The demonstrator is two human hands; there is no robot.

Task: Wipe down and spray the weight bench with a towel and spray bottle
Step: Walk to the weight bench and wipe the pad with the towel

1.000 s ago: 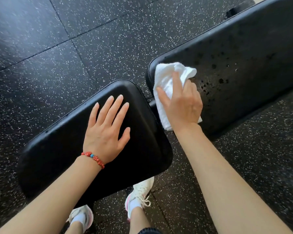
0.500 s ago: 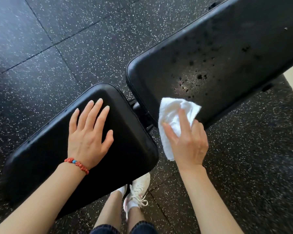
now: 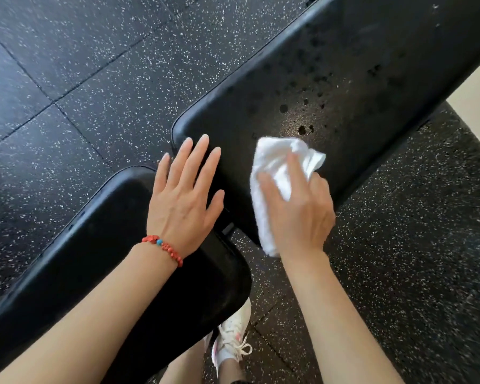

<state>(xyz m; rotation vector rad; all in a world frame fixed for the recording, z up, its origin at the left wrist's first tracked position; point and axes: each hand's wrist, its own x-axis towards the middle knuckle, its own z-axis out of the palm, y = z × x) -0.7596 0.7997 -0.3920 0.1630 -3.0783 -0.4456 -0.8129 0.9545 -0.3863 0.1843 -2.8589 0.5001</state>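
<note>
Your left hand [image 3: 185, 195] lies flat across the gap between the seat pad [image 3: 94, 261] and back pad [image 3: 358, 79]. To its right, your right hand [image 3: 299, 214] presses the towel [image 3: 275, 167] onto the back pad's near end.

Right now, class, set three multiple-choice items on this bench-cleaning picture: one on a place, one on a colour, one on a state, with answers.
1. Where is the towel?
A. on the floor
B. on the back pad
C. on the seat pad

2. What colour is the bracelet?
A. mostly red
B. green
C. white

3. How is the left hand?
A. clenched in a fist
B. gripping a bottle
C. flat, fingers straight

Answers:
1 B: the right hand presses the towel on the droplet-spotted pad.
2 A: red beads and one blue one circle the left wrist.
3 C: its fingers lie spread across both pads.
</note>
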